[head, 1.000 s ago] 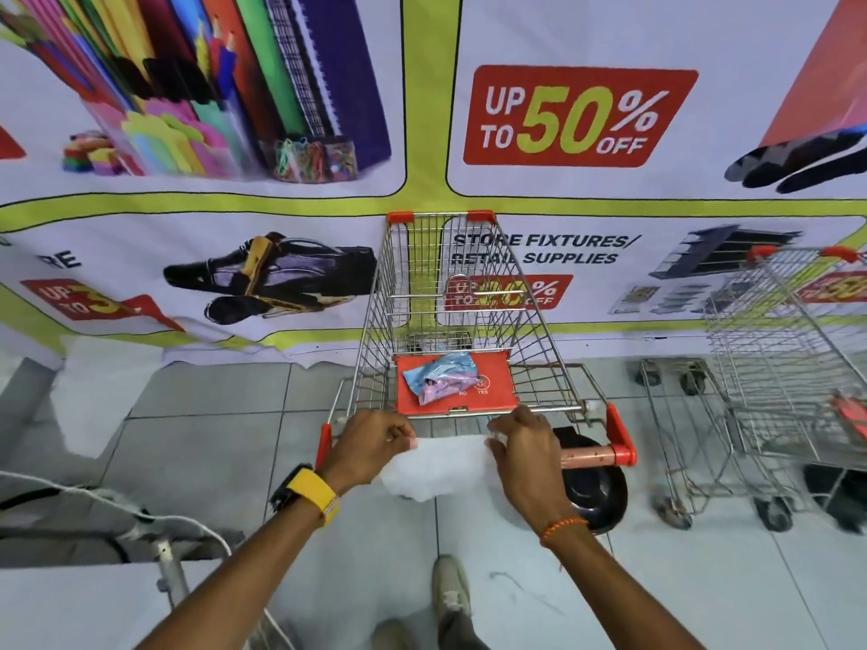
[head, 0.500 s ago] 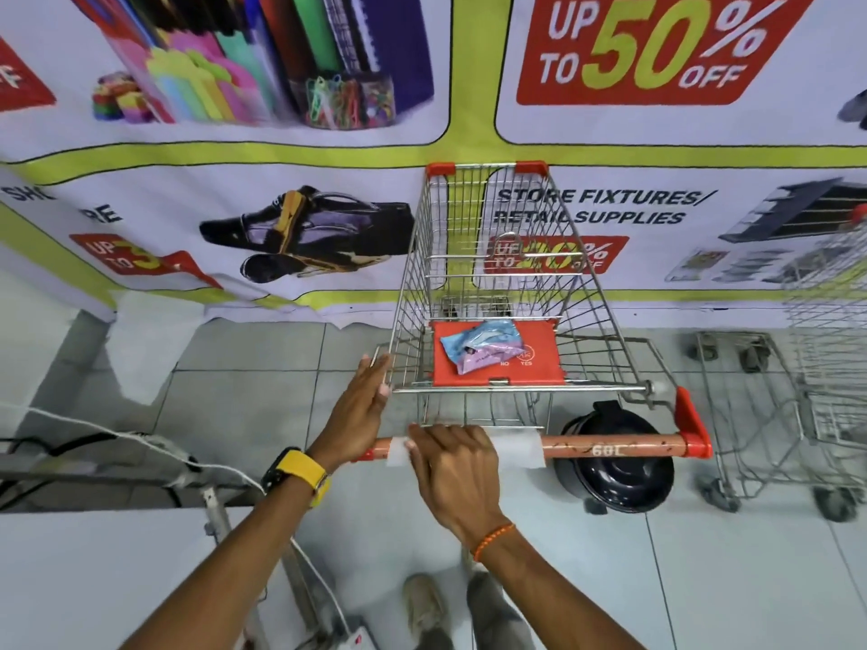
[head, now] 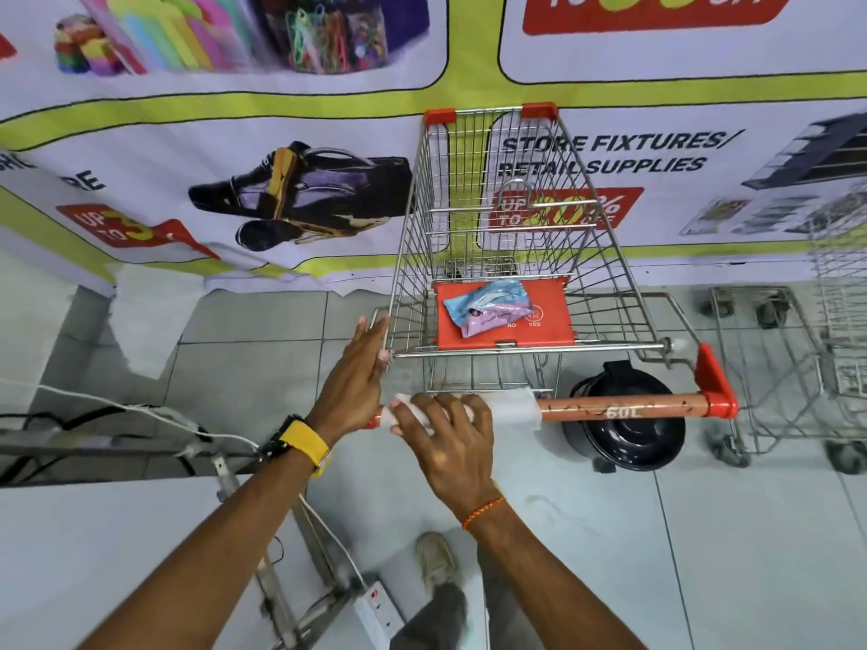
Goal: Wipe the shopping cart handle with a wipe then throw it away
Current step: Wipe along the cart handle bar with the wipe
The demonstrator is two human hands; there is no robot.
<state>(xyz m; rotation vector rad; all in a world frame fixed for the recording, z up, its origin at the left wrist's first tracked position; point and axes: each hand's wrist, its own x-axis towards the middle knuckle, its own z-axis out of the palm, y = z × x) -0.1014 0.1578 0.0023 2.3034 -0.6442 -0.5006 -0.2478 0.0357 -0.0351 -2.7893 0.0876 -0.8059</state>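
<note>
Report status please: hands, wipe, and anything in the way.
Right hand pressing wipe around handle, left end. Left hand open, steadying cart corner. Handle's right stretch bare, nothing blocking it.

The tiled floor [head: 703, 532] (pale grey) bears the shopping cart [head: 506, 236] and a black bin [head: 624, 415].

Right hand [head: 450, 433] curled, left hand [head: 361, 363] flat

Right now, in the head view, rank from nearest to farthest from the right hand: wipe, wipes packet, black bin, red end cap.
1. wipe: under the right hand, on the handle.
2. wipes packet: ahead, on the red seat flap.
3. black bin: right, on the floor.
4. red end cap: handle's far right end.
</note>
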